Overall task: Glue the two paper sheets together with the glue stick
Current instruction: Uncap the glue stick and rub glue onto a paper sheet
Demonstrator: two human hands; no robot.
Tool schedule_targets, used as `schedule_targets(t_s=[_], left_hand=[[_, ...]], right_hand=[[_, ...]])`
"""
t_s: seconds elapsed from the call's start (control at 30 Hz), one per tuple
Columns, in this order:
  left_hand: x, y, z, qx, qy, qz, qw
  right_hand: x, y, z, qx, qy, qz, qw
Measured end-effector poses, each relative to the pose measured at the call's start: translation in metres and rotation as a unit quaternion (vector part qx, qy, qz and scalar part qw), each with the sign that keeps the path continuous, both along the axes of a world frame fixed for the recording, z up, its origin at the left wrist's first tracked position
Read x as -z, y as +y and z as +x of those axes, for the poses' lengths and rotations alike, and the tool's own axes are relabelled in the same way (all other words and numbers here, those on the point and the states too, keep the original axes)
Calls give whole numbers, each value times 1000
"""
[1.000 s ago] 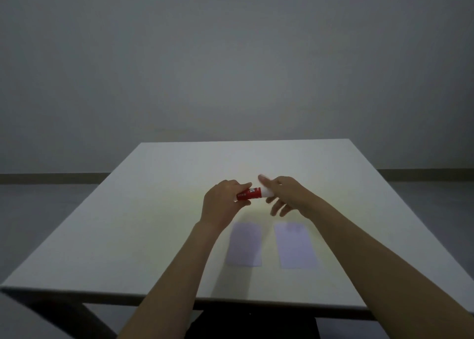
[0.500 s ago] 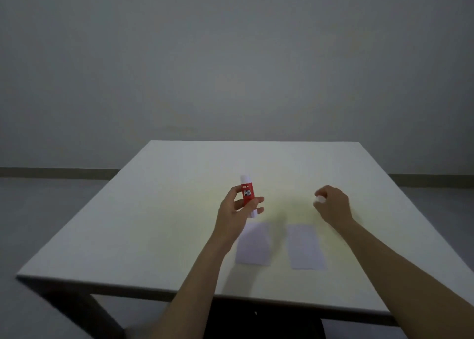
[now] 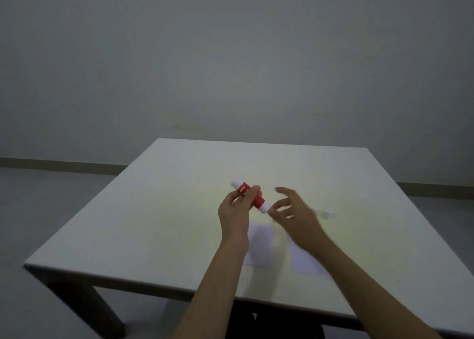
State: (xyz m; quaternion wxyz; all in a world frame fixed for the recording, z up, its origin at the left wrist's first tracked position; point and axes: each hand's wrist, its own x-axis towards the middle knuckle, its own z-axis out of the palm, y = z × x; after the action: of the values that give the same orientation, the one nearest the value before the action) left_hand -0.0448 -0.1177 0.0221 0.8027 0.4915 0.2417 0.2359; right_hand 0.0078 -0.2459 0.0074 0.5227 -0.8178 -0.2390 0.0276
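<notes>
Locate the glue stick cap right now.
In the head view, the cap sits on the table to the right of the right hand, beyond the right paper sheet.

Smooth, matt tabletop (image 3: pixel 159 210); two thin matt paper sheets (image 3: pixel 260 246) lower centre; glue stick (image 3: pixel 250 197) looks like glossy red-and-white plastic.

One camera on my head looks forward and down from near the table's (image 3: pixel 159 220) close edge, above my outstretched forearms, facing the wall (image 3: pixel 230 69).
</notes>
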Motion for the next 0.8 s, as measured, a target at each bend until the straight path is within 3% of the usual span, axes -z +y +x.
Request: schedule_targets(t_s=[0.07,0.17,0.33,0.43,0.53,0.57,0.63,0.7,0.8], left_hand=[[-8,-5,3,-18,-1,-11,1000],[-14,-4,3,-49,-1,-11,999],[-18,-6,2,-34,-23,-25,999],[-16,-16,3,8,-24,25,999],[-16,-21,2,29,-31,38,998],[-15,-20,2,29,-34,27,999],[-14,-16,1,22,-29,11,999],[-14,-14,1,12,-23,-4,1000],[-14,-15,0,16,-59,-41,997]], right_hand=[[-6,18,-17,-49,119,93,987],[-16,25,-27,-88,186,223,953],[-21,32,-33,-13,110,184,977],[-20,35,-31,64,210,209,953],[-25,30,-32,67,321,254,910],[-24,28,-32,55,293,243,923],[-20,26,-33,42,144,199,969],[-15,24,-34,11,26,189,982],[-13,22,-32,13,56,238,970]])
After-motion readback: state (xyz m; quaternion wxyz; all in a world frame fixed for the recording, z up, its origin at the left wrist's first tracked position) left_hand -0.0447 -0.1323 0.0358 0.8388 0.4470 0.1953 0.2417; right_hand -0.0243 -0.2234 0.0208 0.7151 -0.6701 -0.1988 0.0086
